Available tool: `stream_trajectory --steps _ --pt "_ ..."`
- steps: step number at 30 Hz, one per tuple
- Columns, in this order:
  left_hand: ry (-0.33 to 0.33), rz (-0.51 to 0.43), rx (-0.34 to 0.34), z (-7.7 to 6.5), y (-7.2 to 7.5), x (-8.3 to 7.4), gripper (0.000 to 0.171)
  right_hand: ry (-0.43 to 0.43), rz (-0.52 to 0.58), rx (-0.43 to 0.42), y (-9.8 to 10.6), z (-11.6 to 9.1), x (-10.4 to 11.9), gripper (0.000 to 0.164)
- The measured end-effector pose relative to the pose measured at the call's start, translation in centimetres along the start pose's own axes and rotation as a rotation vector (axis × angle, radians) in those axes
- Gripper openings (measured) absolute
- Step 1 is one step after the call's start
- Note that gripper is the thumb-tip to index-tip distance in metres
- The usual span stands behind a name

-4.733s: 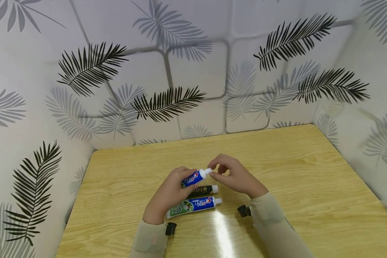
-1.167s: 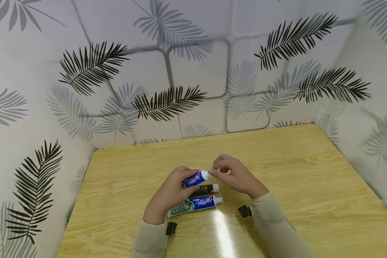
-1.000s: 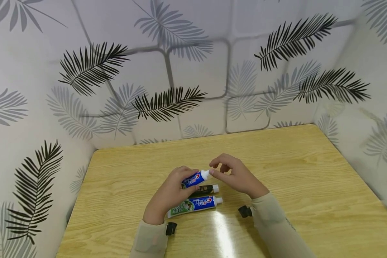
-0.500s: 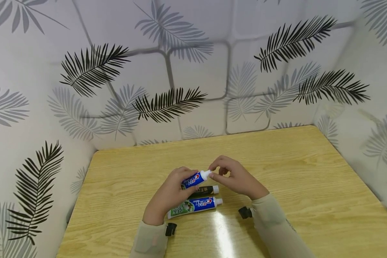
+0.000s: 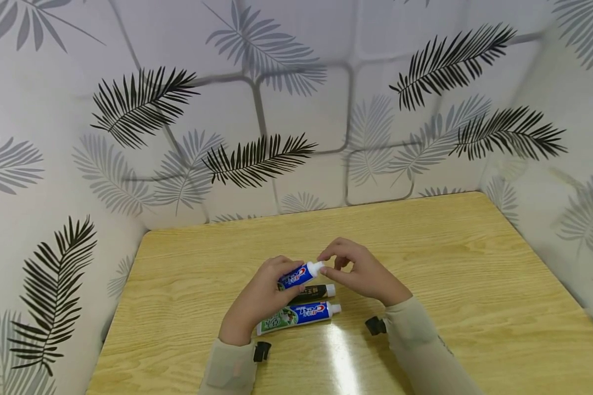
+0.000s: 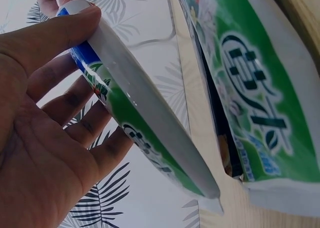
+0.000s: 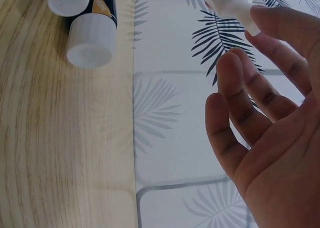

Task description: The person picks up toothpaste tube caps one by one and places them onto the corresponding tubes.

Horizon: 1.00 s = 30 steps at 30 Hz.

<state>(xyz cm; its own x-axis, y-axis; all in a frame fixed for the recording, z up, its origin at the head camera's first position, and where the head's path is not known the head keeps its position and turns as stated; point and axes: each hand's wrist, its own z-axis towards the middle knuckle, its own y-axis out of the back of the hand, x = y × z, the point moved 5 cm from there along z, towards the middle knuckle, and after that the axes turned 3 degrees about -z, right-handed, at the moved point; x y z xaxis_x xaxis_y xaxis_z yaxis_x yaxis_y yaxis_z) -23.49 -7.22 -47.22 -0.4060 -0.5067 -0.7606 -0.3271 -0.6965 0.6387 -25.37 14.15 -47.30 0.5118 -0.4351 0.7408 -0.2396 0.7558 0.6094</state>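
My left hand [image 5: 263,291] grips a blue, green and white toothpaste tube [image 5: 292,276], held tilted with its capped end up to the right. In the left wrist view, the thumb presses on one side of this tube [image 6: 135,100], with fingers behind it. My right hand [image 5: 357,270] pinches the tube's small white cap [image 7: 248,18] between thumb and index finger; the other fingers are loosely bent. Below the held tube, a black toothpaste tube [image 5: 312,293] lies partly hidden by my left hand. Nearest me lies a second blue-and-green toothpaste tube [image 5: 298,316].
The tubes lie on a wood-grain table [image 5: 449,263]. A wall covering with leaf patterns [image 5: 296,109] stands behind and at both sides. Black wrist camera mounts [image 5: 262,351] sit at both cuffs, close to the tabletop. A light reflection shines on the near table.
The right thumb and index finger have shifted back and forth around the cap, with a slight turn of the fingertips. The left hand, held tube and lying tubes stay in place.
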Motion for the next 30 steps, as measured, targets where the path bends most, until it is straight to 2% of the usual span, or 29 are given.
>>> stream_trajectory --steps 13,23,30 --pt "0.003 -0.006 -0.008 -0.12 0.00 0.04 0.043 -0.030 -0.035 0.031 -0.41 0.05 -0.08 0.010" --pt "0.004 0.003 -0.008 -0.17 0.02 0.22 0.043 -0.029 -0.035 0.031 -0.57 0.19 -0.16 0.012" --pt "-0.003 0.008 -0.010 -0.03 0.02 0.31 0.043 -0.059 -0.048 0.039 -0.64 0.07 -0.10 0.012"
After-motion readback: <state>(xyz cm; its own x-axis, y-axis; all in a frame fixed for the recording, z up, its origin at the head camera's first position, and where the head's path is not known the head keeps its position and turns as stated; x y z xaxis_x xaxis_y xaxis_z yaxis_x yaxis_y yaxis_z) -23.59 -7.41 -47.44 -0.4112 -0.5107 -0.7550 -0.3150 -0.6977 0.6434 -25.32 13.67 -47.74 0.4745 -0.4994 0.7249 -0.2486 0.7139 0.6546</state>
